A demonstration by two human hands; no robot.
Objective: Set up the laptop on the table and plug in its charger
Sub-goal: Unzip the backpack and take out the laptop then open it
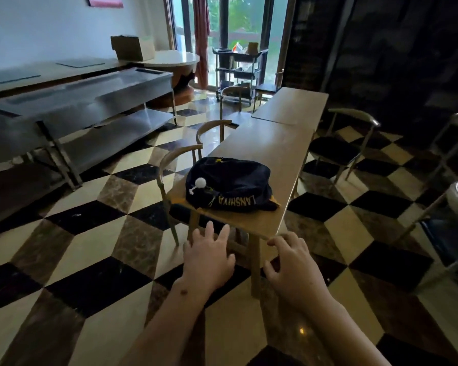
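Head view: one long wooden table (270, 151), narrow, running away from the wearer, taken here as the landmark. On its near end lies a dark navy bag (229, 184), soft and slumped, lettered in yellow along its near edge, with a small white pompom (200, 182) on a cord at its left side; a yellow-orange edge shows under the bag's near right corner. No laptop or charger is visible outside the bag; whether either sits inside cannot be told. Left hand (209, 256): raised before the table's near edge, below and short of the bag, fingers straight and spread, holding nothing, not touching the tabletop. Right hand (292, 268): at the table's near right corner, fingers loosely bent and apart, holding nothing; the fingertips sit at the corner edge, contact uncertain. Butted to the table's far end: a second wooden table (292, 105). Along the table's left side: two curved-back wooden chairs (180, 157). To the table's right: a dark-seated chair (336, 151). Left of the table, across the chequered floor (90, 260): a stainless steel counter (85, 96) with a lower shelf. Beyond the table's far end: a utility cart (238, 67) before tall glass doors. Beyond the counter: a round table bearing a cardboard box (128, 47).
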